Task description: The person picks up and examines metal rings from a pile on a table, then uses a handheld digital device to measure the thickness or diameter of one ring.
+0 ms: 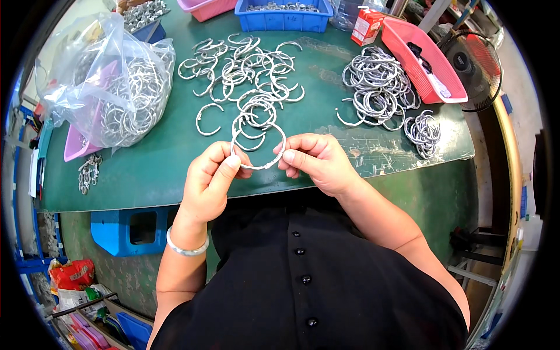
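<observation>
Between my two hands, near the table's front edge, a silver metal bangle (266,167) is held up over the green table (146,186). My left hand (211,178) pinches its left side with thumb and fingers. On the opposite side, my right hand (324,162) grips it with thumb and forefinger. Just beyond it lies a loose spread of similar open-ended silver bangles (255,108), some behind the held one. A single open bangle (199,121) rests apart, left of that spread. Another silver bangle (188,251) is worn on my left wrist.
At right, a heap of bangles (379,76) and a smaller bundle (422,134) sit beside a pink tray (429,87) and a fan (475,70). A clear plastic bag (140,87) of bangles stands left, near small metal pieces (89,173). A blue tray (283,22) is at the back.
</observation>
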Demonstrator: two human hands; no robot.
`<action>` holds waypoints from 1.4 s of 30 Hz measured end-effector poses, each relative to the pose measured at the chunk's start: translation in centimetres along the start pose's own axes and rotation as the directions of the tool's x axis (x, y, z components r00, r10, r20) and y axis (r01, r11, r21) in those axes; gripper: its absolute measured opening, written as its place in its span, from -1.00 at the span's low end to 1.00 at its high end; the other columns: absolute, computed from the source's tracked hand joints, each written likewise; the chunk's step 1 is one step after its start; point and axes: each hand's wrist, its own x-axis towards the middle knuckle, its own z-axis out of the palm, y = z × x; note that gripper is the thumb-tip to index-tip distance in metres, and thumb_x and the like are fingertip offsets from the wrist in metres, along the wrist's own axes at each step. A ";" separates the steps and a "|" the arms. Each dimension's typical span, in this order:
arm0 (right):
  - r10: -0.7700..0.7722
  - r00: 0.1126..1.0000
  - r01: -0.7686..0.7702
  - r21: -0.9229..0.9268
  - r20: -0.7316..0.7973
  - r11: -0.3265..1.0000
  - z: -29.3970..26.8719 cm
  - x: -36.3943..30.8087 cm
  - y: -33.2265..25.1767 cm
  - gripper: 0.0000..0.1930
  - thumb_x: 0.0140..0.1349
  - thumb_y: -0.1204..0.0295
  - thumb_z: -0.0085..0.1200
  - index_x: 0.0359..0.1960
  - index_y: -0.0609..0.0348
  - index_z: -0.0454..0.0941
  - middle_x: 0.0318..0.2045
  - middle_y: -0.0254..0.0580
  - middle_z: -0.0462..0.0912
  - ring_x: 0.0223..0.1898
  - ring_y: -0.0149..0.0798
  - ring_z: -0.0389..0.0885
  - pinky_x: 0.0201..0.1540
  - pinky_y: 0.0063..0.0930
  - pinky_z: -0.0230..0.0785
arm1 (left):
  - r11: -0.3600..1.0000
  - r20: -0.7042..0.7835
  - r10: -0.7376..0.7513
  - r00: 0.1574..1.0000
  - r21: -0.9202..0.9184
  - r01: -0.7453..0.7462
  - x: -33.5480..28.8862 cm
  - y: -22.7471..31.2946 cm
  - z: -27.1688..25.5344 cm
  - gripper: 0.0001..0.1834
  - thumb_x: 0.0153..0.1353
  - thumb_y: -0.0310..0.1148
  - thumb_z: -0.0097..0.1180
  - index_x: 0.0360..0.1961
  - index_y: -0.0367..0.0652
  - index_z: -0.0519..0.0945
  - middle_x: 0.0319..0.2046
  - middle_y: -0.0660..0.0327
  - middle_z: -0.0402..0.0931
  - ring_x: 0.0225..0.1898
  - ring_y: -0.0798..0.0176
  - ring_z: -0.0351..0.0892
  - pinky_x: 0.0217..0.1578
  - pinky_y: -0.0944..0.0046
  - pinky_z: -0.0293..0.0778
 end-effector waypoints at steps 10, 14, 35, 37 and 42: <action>-0.044 0.999 0.046 -0.048 0.029 0.998 0.1 -0.1 0.3 -0.83 0.12 0.45 0.00 -0.31 0.30 0.50 -0.52 -0.31 0.52 -0.52 -0.56 0.41 -0.43 -0.72 0.29 | 0.994 -0.011 -0.089 0.996 -0.060 0.088 0.6 -1.2 -0.7 -0.83 0.22 -0.38 -0.18 -0.38 -0.25 0.40 -0.49 0.24 0.44 -0.48 0.43 0.41 -0.41 0.45 0.34; -0.013 1.000 0.014 -0.084 0.008 0.996 0.3 -0.3 0.1 -0.82 0.15 0.41 -0.03 -0.33 0.29 0.52 -0.55 -0.31 0.52 -0.53 -0.55 0.42 -0.45 -0.70 0.30 | 0.981 -0.063 -0.156 0.986 -0.125 0.148 0.8 -1.2 -0.5 -0.82 0.22 -0.39 -0.18 -0.35 -0.27 0.43 -0.51 0.25 0.44 -0.52 0.44 0.40 -0.44 0.46 0.34; -0.052 0.998 0.048 -0.104 -0.037 0.993 0.5 -0.3 1.2 -0.79 0.20 0.40 -0.12 -0.29 0.26 0.52 -0.51 -0.30 0.54 -0.52 -0.55 0.42 -0.44 -0.70 0.29 | 0.942 -0.054 -0.196 0.979 -0.287 0.173 0.2 -1.6 2.2 -0.46 0.03 -0.58 -0.02 0.09 -0.29 0.20 -0.36 0.27 0.39 -0.32 0.45 0.39 -0.28 0.46 0.37; -0.094 0.995 0.088 -0.133 -0.044 0.987 0.7 -0.4 1.3 -0.80 0.19 0.40 -0.11 -0.32 0.27 0.52 -0.53 -0.33 0.52 -0.53 -0.56 0.41 -0.46 -0.70 0.29 | 0.944 -0.079 -0.185 0.979 -0.292 0.155 0.2 -1.3 2.8 -0.45 0.01 -0.61 -0.01 0.09 -0.28 0.20 -0.36 0.27 0.38 -0.31 0.45 0.38 -0.26 0.46 0.36; -0.190 0.982 0.184 -0.233 -0.003 0.955 0.5 -0.5 1.2 -0.79 0.20 0.40 -0.11 -0.29 0.28 0.51 -0.50 -0.31 0.52 -0.50 -0.55 0.42 -0.43 -0.69 0.29 | 0.952 -0.117 -0.142 0.983 -0.288 0.104 0.3 -1.4 3.2 -0.43 -0.02 -0.65 0.01 0.08 -0.28 0.19 -0.38 0.29 0.36 -0.32 0.46 0.37 -0.24 0.48 0.33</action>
